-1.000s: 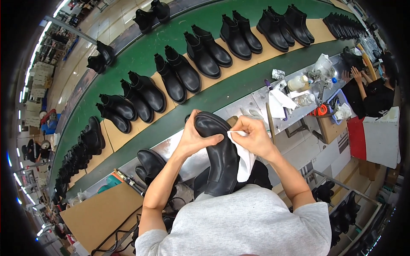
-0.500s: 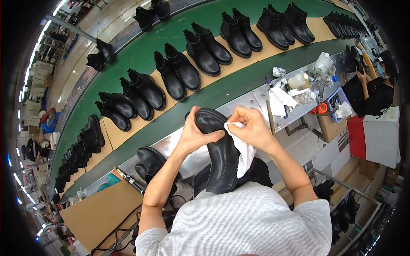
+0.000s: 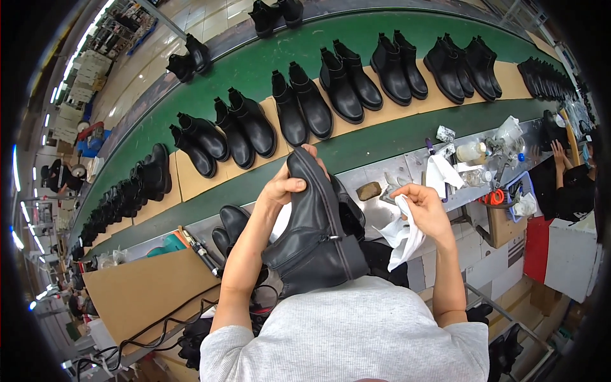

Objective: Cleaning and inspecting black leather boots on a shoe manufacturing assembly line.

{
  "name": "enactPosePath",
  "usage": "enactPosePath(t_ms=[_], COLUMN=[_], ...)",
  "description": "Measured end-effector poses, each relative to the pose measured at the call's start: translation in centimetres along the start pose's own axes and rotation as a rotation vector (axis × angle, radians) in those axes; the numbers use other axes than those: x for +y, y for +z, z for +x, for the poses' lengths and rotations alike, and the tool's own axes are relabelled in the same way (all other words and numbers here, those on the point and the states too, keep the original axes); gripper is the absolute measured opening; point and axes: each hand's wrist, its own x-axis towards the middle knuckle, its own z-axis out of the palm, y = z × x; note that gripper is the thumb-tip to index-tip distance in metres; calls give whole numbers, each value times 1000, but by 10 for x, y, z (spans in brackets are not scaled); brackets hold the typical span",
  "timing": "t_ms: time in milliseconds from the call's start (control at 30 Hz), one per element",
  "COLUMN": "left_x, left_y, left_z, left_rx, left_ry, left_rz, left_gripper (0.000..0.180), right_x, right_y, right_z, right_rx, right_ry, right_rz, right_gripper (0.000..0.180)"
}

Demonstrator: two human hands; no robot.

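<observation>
**White cloth [image 3: 407, 240] comes off the black boot [image 3: 310, 211] and swings right as the boot turns onto its side**

Half a second ago, in the head view, the cloth was pressed along the boot's edge; now the two stand apart, and the boot's zipped side faces up, its sole edge toward the right. The left hand [image 3: 286, 183] wraps the toe end, thumb across the upper leather and fingers around the far side. The right hand [image 3: 425, 213] pinches the cloth between thumb and fingers, the loose part hanging below. The boot is in front of the person's torso, toe pointing away, shaft end close to the grey shirt [image 3: 344, 325].

Beyond lies the metal counter [image 3: 349, 181] with a brown block [image 3: 368, 191] and, farther right, bottles [image 3: 471, 151]. Paired boots [image 3: 344, 86] line the tan board [image 3: 251, 176] on the green surface [image 3: 375, 143] behind.

Wiping seems the step in hand, perhaps at a pause to turn or inspect the boot. More wiping would call for a fresh fold of cloth against the exposed side, with the left hand holding the toe steady; whether any mark remains, I cannot tell.
</observation>
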Motion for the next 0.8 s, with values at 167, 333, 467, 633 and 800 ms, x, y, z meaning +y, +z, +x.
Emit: enactPosePath(t_ms=[167, 333, 467, 633, 800], left_x=[-14, -18, -2, 3, 0], left_y=[-6, -25, 23, 43, 39], left_z=[-11, -24, -28, -34, -37], left_rx=[29, 117, 259, 465, 478], left_ry=[1, -20, 7, 23, 27], left_rz=[163, 267, 216, 436, 379], left_gripper=[71, 74, 78, 73, 74], right_x=[3, 22, 49, 61, 55], right_y=[2, 2, 3, 5, -12], right_z=[3, 15, 29, 37, 43], right_rx=[10, -62, 61, 57, 172], right_ry=[25, 13, -50, -8, 20], right_rz=[-25, -148, -287, -318, -486], right_gripper=[17, 23, 24, 25, 29])
